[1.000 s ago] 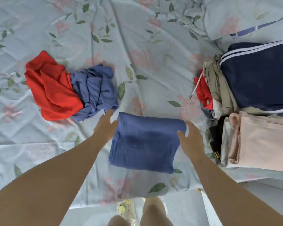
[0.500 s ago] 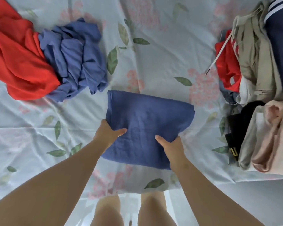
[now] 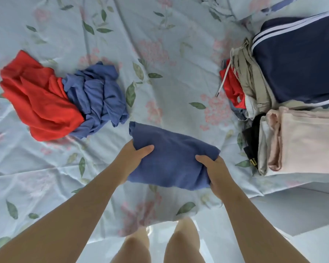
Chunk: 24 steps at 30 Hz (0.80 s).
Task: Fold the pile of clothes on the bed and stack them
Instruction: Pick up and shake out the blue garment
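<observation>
Hands point(image 3: 130, 160) round folded blue garment point(image 3: 172, 158)

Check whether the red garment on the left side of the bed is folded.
No: the red garment lies crumpled in a loose heap against an equally crumpled blue garment.

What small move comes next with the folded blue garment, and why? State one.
Probably lift the folded blue garment and carry it right onto a stack. It looks fully folded, the left hand and right hand each grip a side of it, thumbs on top, and the pink folded garment tops a stack just to its right.
</observation>
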Each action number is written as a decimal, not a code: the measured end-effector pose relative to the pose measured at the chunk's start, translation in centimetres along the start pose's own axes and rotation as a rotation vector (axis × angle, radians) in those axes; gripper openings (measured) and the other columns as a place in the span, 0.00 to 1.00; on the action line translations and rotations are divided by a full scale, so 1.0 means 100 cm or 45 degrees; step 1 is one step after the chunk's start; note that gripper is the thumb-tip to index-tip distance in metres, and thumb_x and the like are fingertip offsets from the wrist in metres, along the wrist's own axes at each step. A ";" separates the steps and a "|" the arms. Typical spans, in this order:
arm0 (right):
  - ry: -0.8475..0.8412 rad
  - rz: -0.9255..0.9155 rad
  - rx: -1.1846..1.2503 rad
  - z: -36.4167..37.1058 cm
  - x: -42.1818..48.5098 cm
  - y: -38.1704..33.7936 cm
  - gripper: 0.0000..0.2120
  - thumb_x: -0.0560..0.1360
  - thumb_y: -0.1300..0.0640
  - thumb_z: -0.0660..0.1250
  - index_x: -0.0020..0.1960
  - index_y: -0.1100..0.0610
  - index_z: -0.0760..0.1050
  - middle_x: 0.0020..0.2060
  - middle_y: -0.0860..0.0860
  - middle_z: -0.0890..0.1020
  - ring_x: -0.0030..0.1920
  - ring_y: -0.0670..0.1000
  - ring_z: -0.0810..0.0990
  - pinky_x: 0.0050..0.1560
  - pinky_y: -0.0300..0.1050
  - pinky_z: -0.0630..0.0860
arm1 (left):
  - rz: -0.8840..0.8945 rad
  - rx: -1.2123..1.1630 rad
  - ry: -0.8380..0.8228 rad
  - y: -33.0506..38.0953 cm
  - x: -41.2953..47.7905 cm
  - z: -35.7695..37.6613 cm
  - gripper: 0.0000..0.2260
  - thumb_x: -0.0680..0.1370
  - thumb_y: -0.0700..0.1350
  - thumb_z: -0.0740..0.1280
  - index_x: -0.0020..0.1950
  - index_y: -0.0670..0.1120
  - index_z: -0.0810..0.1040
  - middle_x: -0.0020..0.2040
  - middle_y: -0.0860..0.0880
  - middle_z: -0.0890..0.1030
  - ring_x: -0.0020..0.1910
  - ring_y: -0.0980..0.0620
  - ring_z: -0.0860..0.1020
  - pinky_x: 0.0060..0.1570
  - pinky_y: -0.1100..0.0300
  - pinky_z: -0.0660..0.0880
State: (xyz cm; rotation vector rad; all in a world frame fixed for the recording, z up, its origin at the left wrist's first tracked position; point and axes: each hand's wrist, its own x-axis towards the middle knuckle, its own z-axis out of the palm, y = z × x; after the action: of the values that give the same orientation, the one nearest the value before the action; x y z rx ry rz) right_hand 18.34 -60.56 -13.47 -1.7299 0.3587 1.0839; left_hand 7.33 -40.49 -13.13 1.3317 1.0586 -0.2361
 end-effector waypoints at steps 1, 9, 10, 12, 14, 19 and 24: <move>0.013 -0.022 0.031 -0.007 -0.010 -0.004 0.19 0.76 0.57 0.66 0.67 0.56 0.70 0.58 0.56 0.79 0.57 0.57 0.78 0.60 0.59 0.74 | 0.051 -0.018 -0.017 0.011 -0.010 0.003 0.09 0.77 0.48 0.68 0.55 0.58 0.73 0.50 0.55 0.81 0.51 0.53 0.80 0.47 0.53 0.77; 0.380 -0.412 0.050 -0.116 -0.071 -0.054 0.19 0.74 0.60 0.68 0.64 0.55 0.71 0.54 0.52 0.78 0.53 0.54 0.77 0.52 0.48 0.73 | 0.297 0.056 -0.001 0.100 -0.075 0.103 0.06 0.77 0.47 0.67 0.50 0.57 0.73 0.48 0.51 0.81 0.49 0.48 0.80 0.52 0.46 0.77; 0.425 -0.451 0.047 -0.137 -0.076 -0.062 0.18 0.74 0.60 0.68 0.63 0.54 0.71 0.54 0.51 0.77 0.53 0.53 0.76 0.51 0.47 0.72 | 0.328 0.045 -0.009 0.111 -0.082 0.124 0.06 0.77 0.46 0.67 0.50 0.57 0.72 0.47 0.52 0.81 0.50 0.48 0.80 0.53 0.46 0.77; 0.524 -0.521 0.010 -0.183 -0.082 -0.078 0.16 0.74 0.59 0.69 0.61 0.52 0.70 0.53 0.50 0.77 0.53 0.52 0.75 0.51 0.47 0.71 | 0.383 0.018 -0.025 0.130 -0.091 0.167 0.06 0.77 0.46 0.67 0.50 0.56 0.72 0.49 0.50 0.81 0.52 0.46 0.79 0.55 0.45 0.76; 0.616 -0.605 -0.062 -0.229 -0.084 -0.093 0.17 0.74 0.58 0.68 0.61 0.56 0.71 0.52 0.50 0.77 0.52 0.52 0.75 0.49 0.45 0.71 | 0.442 0.010 -0.020 0.146 -0.090 0.211 0.10 0.77 0.48 0.67 0.57 0.51 0.73 0.55 0.46 0.79 0.57 0.44 0.77 0.59 0.45 0.74; 0.743 -0.646 -0.252 -0.313 -0.068 -0.112 0.21 0.74 0.62 0.66 0.66 0.57 0.68 0.58 0.56 0.77 0.58 0.57 0.76 0.49 0.45 0.73 | 0.484 0.071 -0.042 0.156 -0.068 0.307 0.21 0.77 0.48 0.67 0.68 0.47 0.67 0.50 0.59 0.75 0.46 0.63 0.74 0.43 0.79 0.69; 0.670 -0.293 -0.452 -0.328 -0.040 -0.101 0.30 0.73 0.54 0.69 0.71 0.55 0.61 0.65 0.57 0.71 0.61 0.60 0.72 0.61 0.61 0.70 | 0.154 0.122 0.030 0.129 -0.042 0.338 0.23 0.76 0.41 0.65 0.71 0.46 0.63 0.61 0.49 0.74 0.52 0.51 0.76 0.44 0.61 0.72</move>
State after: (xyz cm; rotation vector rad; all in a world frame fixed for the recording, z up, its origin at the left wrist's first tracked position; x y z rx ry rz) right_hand 39.18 -85.51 -1.78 -2.3099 0.2887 0.5336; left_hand 30.37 -67.68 -5.59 1.4827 0.9927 -0.1830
